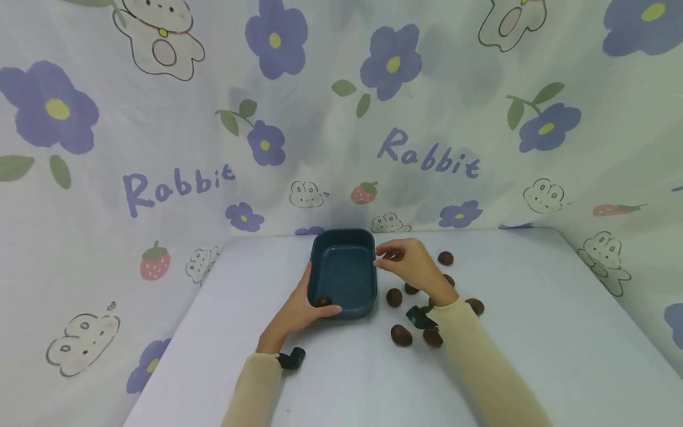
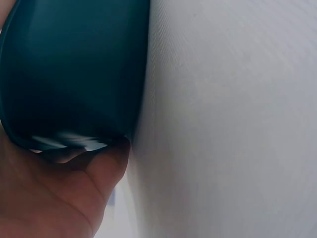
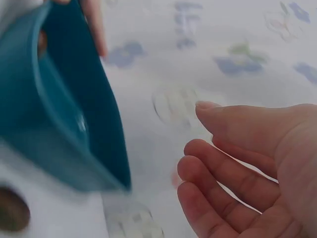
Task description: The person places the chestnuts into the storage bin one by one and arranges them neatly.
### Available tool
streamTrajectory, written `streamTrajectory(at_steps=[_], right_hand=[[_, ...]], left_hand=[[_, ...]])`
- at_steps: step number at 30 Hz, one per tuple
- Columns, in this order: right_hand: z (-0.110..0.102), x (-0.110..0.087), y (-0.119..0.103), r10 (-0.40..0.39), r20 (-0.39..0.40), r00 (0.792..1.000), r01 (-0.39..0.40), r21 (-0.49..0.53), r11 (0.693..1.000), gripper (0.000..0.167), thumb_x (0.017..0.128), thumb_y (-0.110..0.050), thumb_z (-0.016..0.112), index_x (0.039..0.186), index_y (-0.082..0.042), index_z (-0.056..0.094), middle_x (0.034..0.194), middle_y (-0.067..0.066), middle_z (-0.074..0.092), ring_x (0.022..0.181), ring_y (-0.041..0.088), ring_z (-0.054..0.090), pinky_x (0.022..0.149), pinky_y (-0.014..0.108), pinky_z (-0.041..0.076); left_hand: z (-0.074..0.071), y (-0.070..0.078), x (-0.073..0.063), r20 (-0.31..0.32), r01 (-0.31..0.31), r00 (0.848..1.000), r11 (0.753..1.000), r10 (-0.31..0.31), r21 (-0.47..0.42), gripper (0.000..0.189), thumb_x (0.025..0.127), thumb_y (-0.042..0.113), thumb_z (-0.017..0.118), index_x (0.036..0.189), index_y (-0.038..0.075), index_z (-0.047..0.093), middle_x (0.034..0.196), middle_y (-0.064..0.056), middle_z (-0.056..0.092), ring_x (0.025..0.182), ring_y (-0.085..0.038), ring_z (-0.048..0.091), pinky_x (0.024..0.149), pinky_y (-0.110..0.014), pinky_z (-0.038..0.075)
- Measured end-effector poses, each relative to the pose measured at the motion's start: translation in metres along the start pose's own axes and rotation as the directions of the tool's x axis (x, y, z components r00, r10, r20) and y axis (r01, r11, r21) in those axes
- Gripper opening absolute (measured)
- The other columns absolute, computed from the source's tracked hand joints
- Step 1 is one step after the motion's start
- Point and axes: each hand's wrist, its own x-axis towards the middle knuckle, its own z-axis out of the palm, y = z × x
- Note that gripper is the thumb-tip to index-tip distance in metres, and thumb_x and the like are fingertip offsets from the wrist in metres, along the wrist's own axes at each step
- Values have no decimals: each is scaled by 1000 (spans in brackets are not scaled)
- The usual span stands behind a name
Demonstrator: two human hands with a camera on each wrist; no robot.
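Note:
A dark teal rectangular dish (image 1: 349,270) stands on the white table, one brown chestnut (image 1: 323,301) in its near left corner. My left hand (image 1: 297,305) grips that corner, thumb over the near rim and fingers along the left wall; the left wrist view shows the palm against the dish's outer wall (image 2: 74,64). Just off the right rim is my right hand (image 1: 408,264), its fingers loosely bent. In the right wrist view this right hand (image 3: 242,168) holds nothing, and a gap separates it from the dish (image 3: 64,114).
Several loose chestnuts lie right of the dish, among them one nearest the front (image 1: 401,335), one beside the dish (image 1: 394,298) and one at the back (image 1: 445,258). Some are partly hidden under the right forearm. A patterned cloth (image 1: 320,130) hangs behind the table (image 1: 341,379).

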Motion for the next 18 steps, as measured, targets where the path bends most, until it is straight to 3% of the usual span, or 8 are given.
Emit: streamTrajectory(at_steps=[3,7,13,15,18], right_hand=[[-24,-11,14,47,-52,998,-48,-10,999,29,92,-16,79,118,-4,76,114,15,78,100,25,75,89,38,63],[-50,-23,33,91,-114,989,-95,-30,995,31,93,-19,79,119,-4,75,115,17,77,100,28,75,85,27,62],[-71,-39,55,120,-174,977,-134,-68,989,35,93,-23,79,122,-4,74,115,18,77,103,32,74,80,14,54],[-75,-42,60,131,-183,974,-149,-92,985,36,94,-22,78,124,-4,73,117,18,76,106,33,74,83,14,55],[-79,-46,66,148,-191,970,-172,-117,978,37,95,-19,77,127,-2,71,119,19,75,107,35,73,89,26,59]], left_hand=[[1,0,0,-3,20,1000,1000,-20,12,139,73,59,89,167,30,-9,177,-6,3,162,-39,13,125,-69,21],[1,0,1,6,18,1000,1000,-18,8,137,74,58,89,166,32,-10,177,-5,2,162,-39,12,125,-68,21],[1,-1,0,2,29,1000,999,-29,15,139,73,59,89,166,33,-10,177,-6,2,162,-40,13,125,-69,20],[0,-1,0,1,31,1000,999,-31,19,139,72,59,89,166,33,-10,177,-7,2,162,-40,12,125,-68,20],[0,-1,0,2,32,999,999,-32,20,139,72,60,89,166,32,-10,177,-7,1,162,-40,12,125,-69,21]])
